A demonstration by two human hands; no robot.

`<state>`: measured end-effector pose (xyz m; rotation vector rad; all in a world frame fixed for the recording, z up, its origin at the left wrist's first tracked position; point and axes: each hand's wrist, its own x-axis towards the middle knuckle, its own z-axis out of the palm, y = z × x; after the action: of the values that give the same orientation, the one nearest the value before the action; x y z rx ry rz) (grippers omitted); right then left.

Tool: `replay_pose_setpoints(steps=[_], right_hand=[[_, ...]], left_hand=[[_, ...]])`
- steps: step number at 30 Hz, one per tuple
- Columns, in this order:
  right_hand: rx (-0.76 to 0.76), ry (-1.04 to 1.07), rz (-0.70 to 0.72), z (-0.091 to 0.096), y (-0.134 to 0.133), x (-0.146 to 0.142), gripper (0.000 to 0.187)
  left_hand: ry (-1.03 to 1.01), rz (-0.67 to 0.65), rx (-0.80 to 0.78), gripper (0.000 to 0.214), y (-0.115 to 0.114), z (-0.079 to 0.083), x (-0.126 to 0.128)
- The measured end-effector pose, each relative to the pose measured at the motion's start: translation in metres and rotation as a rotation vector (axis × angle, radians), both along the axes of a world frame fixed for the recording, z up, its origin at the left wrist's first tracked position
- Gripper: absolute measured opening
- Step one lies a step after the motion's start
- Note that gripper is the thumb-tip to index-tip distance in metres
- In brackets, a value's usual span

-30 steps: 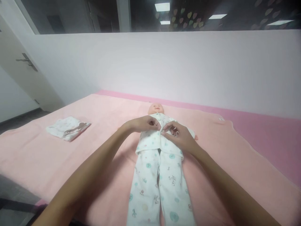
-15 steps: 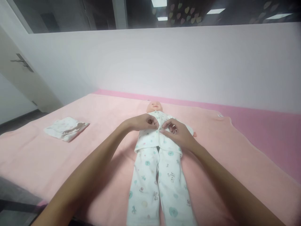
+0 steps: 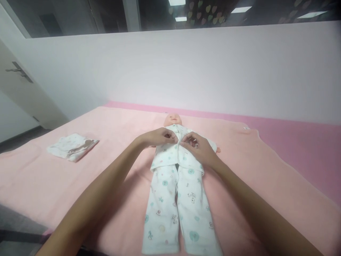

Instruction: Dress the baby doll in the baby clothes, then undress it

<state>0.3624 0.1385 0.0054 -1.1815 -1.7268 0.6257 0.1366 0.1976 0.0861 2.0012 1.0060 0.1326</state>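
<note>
A baby doll lies on its back on a pink blanket, dressed in a white printed top and matching trousers. My left hand pinches the left edge of the top's front opening at the doll's chest, fingers curled. My right hand pinches the right edge of the same opening, fingers closed on the fabric. Both hands meet at the middle of the chest.
A folded white printed cloth lies on the blanket at the left. A brighter pink surface shows beyond the blanket at the right. A white wall stands behind, and a door is at the far left.
Both hands have stayed together at the front of the doll's top, shifting slightly up toward the neck. The view has tilted a little downward.
</note>
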Motion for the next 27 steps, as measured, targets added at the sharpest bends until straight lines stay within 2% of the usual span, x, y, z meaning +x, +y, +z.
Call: replay_pose_setpoints(steps=[7,11,15,20,27], right_hand=[[-0.038,0.047,0.021,-0.005,0.006,0.003,0.022],[-0.005,0.058,0.022,-0.004,0.007,0.004,0.015],[0.06,-0.007,0.029,0.004,-0.001,0.002,0.01],[0.132,-0.108,-0.003,0.014,-0.012,-0.006,0.015],[0.056,0.097,-0.095,0.008,-0.011,-0.013,0.019]], left_hand=[[-0.018,-0.05,-0.011,0.03,0.002,0.0,-0.002],[-0.006,-0.049,-0.015,0.035,0.003,0.0,-0.002],[-0.006,-0.04,-0.023,0.038,0.003,0.001,-0.002],[-0.014,-0.051,-0.035,0.034,0.004,0.0,-0.002],[-0.025,-0.044,-0.032,0.024,0.003,0.0,-0.002]])
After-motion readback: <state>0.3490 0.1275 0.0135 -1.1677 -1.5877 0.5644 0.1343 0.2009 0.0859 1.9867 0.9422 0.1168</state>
